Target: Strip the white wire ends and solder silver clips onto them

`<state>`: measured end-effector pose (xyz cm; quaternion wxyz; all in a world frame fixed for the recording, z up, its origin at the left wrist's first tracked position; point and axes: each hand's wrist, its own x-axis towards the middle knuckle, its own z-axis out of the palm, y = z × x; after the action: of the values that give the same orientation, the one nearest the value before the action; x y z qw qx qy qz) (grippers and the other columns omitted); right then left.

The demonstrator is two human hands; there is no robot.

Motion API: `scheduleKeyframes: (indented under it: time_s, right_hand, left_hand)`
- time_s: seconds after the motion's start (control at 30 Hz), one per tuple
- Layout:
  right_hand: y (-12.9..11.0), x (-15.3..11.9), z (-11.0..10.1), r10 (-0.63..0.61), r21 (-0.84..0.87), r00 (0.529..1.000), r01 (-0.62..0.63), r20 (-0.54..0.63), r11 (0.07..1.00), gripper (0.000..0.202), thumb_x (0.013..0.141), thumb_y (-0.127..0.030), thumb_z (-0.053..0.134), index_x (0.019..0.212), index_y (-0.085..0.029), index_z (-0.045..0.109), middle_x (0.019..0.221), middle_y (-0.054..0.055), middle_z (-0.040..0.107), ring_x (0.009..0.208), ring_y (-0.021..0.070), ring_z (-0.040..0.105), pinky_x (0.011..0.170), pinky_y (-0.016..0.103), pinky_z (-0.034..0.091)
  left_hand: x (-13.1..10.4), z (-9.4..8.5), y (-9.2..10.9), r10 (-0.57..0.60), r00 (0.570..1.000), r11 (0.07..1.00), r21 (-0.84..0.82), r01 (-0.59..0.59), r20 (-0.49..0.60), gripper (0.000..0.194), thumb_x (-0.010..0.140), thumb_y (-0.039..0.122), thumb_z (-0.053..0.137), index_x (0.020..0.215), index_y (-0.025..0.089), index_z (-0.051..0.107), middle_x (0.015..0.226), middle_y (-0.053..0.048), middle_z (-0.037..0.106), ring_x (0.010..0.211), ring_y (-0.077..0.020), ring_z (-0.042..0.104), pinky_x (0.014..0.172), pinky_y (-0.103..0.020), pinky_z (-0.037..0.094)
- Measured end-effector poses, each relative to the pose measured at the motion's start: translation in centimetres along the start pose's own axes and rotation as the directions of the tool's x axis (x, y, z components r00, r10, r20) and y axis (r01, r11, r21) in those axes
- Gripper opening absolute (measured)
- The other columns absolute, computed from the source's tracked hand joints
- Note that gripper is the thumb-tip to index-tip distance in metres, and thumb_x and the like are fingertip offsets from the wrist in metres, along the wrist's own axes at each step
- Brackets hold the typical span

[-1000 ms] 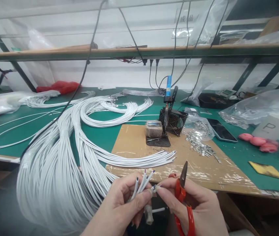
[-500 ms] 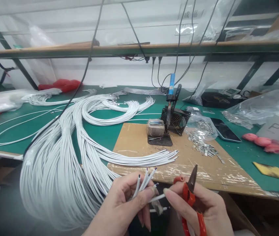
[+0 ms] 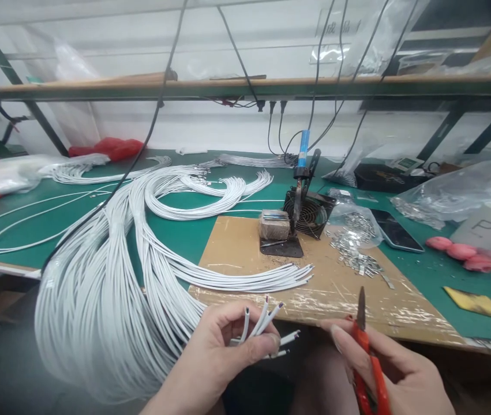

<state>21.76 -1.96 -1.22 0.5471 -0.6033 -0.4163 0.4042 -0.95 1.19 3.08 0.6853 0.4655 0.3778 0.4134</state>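
Several white cable ends stick out of my left hand, which is closed around them near the board's front edge. Dark tips show on some of these ends, and a couple point right below my thumb. My right hand holds red-handled scissors, blades pointing up, to the right of the cables and apart from them. A large bundle of white cables hangs over the table edge at the left. Another group of cable ends lies on the brown board beyond my left hand.
A soldering iron with a blue handle stands by a small black fan and a block. Small metal pieces, a phone, a yellow sponge and a white cup lie to the right.
My right hand has moved right with the scissors, away from the cable end it was touching. My left hand still holds the cables, nearly in place.
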Motion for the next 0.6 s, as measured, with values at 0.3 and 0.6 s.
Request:
scheduleKeyframes:
  time_s: [0.3, 0.6]
  right_hand:
    - [-4.9, -1.0, 4.2, -0.203, 0.021, 0.979, 0.203, 0.032, 0.979, 0.016, 0.064, -0.037, 0.089, 0.074, -0.025, 0.085, 0.068, 0.002, 0.073, 0.058, 0.0144, 0.063, 0.054, 0.018, 0.053]
    - [-4.8, -1.6, 5.2, -0.117, 0.056, 0.993, 0.117, -0.009, 0.992, 0.018, 0.070, -0.042, 0.084, 0.071, -0.024, 0.083, 0.079, 0.002, 0.076, 0.067, 0.0157, 0.067, 0.060, 0.018, 0.053]
  left_hand:
    - [0.1, 0.0, -0.8, -0.022, 0.998, 1.000, -0.018, 0.024, 0.066, 0.024, 0.076, 0.031, 0.089, 0.076, 0.016, 0.070, 0.070, 0.004, 0.063, 0.071, -0.0119, 0.053, 0.073, -0.023, 0.042]
    - [0.0, -0.9, -0.3, -0.013, 0.996, 0.998, 0.065, 0.007, 0.090, 0.027, 0.085, 0.040, 0.083, 0.086, 0.016, 0.071, 0.076, 0.002, 0.064, 0.071, -0.0118, 0.052, 0.072, -0.024, 0.042]
